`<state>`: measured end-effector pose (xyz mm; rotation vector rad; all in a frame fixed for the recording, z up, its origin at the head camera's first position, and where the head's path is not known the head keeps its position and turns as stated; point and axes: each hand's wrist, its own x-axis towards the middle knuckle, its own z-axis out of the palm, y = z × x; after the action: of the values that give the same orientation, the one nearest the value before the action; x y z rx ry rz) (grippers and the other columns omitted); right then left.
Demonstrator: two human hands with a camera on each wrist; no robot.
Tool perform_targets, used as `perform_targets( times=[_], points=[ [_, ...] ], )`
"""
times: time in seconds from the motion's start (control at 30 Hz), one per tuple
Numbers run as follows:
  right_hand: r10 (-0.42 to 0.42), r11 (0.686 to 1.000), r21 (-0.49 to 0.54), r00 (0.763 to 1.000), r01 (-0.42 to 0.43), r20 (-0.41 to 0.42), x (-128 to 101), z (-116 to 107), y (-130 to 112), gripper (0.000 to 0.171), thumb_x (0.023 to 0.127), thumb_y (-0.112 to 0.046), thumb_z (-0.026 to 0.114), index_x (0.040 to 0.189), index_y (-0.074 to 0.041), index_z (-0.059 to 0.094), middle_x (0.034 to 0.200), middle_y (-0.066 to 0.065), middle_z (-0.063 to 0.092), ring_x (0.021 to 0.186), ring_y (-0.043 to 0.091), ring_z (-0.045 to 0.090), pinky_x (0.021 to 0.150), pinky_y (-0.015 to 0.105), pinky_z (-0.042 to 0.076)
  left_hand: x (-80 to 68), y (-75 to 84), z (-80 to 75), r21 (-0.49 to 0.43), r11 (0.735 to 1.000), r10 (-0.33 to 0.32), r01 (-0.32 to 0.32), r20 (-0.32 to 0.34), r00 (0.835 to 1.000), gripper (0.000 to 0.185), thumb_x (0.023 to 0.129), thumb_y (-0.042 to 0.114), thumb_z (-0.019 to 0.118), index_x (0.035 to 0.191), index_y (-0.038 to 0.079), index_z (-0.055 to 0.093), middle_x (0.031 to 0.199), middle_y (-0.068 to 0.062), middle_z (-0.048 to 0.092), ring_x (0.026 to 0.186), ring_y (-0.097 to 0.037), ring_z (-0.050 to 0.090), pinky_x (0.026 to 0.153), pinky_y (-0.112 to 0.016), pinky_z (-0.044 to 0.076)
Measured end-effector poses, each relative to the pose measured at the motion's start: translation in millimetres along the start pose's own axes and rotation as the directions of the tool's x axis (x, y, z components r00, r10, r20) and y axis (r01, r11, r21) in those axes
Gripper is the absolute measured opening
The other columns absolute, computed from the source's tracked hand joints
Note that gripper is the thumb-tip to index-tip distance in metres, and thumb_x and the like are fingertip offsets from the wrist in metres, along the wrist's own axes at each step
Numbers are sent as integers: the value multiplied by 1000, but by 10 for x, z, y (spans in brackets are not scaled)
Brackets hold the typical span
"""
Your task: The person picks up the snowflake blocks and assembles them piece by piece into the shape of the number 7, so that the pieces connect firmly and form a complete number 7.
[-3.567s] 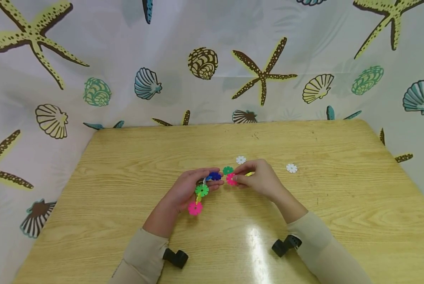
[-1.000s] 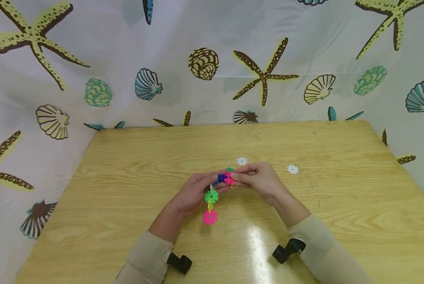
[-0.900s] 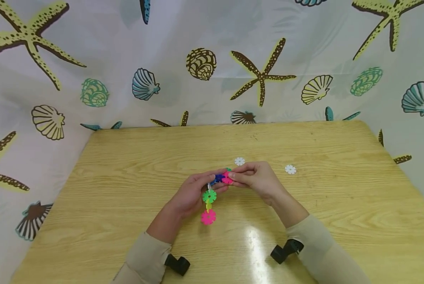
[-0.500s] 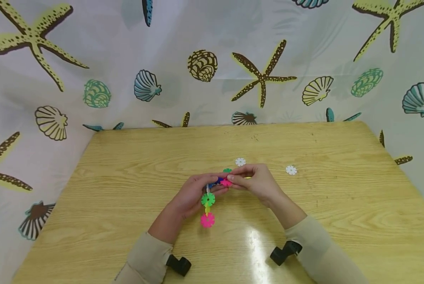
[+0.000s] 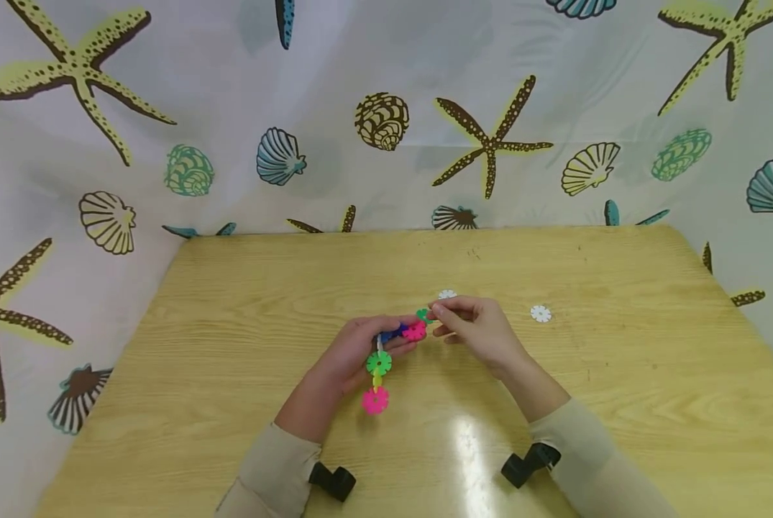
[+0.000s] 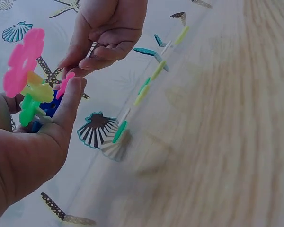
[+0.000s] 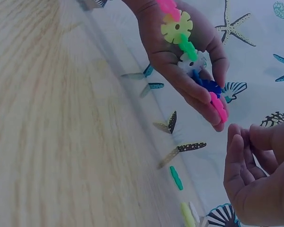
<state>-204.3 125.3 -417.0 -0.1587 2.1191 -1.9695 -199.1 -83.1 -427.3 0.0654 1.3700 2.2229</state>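
My left hand (image 5: 354, 352) holds a chain of notched plastic snowflake discs (image 5: 379, 363) linked edge to edge. In the right wrist view it runs pink, yellow (image 7: 176, 27), green, white, light blue and dark blue, ending in another pink disc (image 7: 218, 107) by the fingertips. The other end hangs free below the hand, with a pink disc (image 5: 375, 400) lowest. My right hand (image 5: 483, 334) is just right of the upper pink disc, apart from it. Its thumb and fingers are loosely bent with nothing visible between them.
A green disc (image 5: 423, 315) lies on the wooden table (image 5: 263, 288) behind the hands. One white disc (image 5: 541, 314) lies to the right; another (image 5: 447, 293) is partly hidden by the right hand. Several discs, including a yellow one (image 7: 187, 215), show edge-on in the wrist views. A patterned curtain (image 5: 334, 65) borders the table.
Earlier, the right hand brought a pink disc to the dark blue one and pressed it there. Now that disc sits on the chain, and the right hand has let go and drawn slightly right.
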Motion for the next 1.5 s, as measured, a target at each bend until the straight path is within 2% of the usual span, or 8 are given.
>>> perform_targets(
  times=[0.17,0.3,0.47,0.6,0.9,1.13,1.33,1.5],
  points=[
    [67,998,4,998,-67,1,45,11,30,34,90,-18,61,118,0,61,112,16,63,87,26,65,79,45,54,17,-18,1,-9,999,-44,44,-62,997,36,93,10,47,119,-13,54,126,-22,53,108,-27,58,92,-37,47],
    [97,995,-35,995,-96,17,109,30,65,35,86,-18,66,117,-1,62,110,12,64,92,32,63,75,40,55,23,-25,-11,-6,999,-36,36,-87,996,35,93,8,46,118,-14,55,123,-24,54,105,-26,60,94,-40,45],
    [81,991,-107,997,-79,16,166,23,92,35,84,-18,68,115,-2,63,107,9,65,91,32,62,64,29,52,12,-19,-30,-14,999,-36,35,-88,995,36,91,8,48,118,-14,55,122,-23,55,103,-25,61,95,-38,45],
    [71,983,-169,997,-64,32,202,16,92,35,83,-15,69,116,-4,63,112,10,64,89,32,62,62,29,51,0,-21,-39,-6,998,-63,62,-96,993,35,91,9,48,117,-13,56,122,-20,56,104,-26,60,91,-34,48],
    [34,941,-336,999,-31,2,306,11,73,37,82,-12,70,118,-3,62,113,12,63,99,23,62,73,29,53,6,-10,-13,0,998,-68,69,-109,992,33,88,6,53,114,-15,57,120,-18,58,103,-27,61,89,-33,50],
    [66,928,-368,998,-62,-2,374,37,67,40,81,-15,72,118,-6,62,115,9,63,114,24,52,80,33,51,-26,19,-32,122,990,-55,66,-95,994,31,86,1,62,117,-4,62,113,-16,62,97,-20,64,87,-29,51],
    [69,918,-391,998,-68,-12,419,50,67,41,78,-11,73,117,-4,62,115,9,64,116,24,49,88,36,48,-30,30,-42,132,990,-38,49,-85,996,33,84,-2,63,117,-5,61,110,-17,63,95,-20,65,86,-29,51],
    [74,909,-411,997,-71,-7,447,48,104,41,76,-9,76,114,-3,63,112,9,65,116,26,49,100,41,38,-52,32,-64,130,990,-38,48,-76,996,33,83,-3,64,117,-4,62,114,-17,61,97,-21,64,88,-30,50]
  ],
)
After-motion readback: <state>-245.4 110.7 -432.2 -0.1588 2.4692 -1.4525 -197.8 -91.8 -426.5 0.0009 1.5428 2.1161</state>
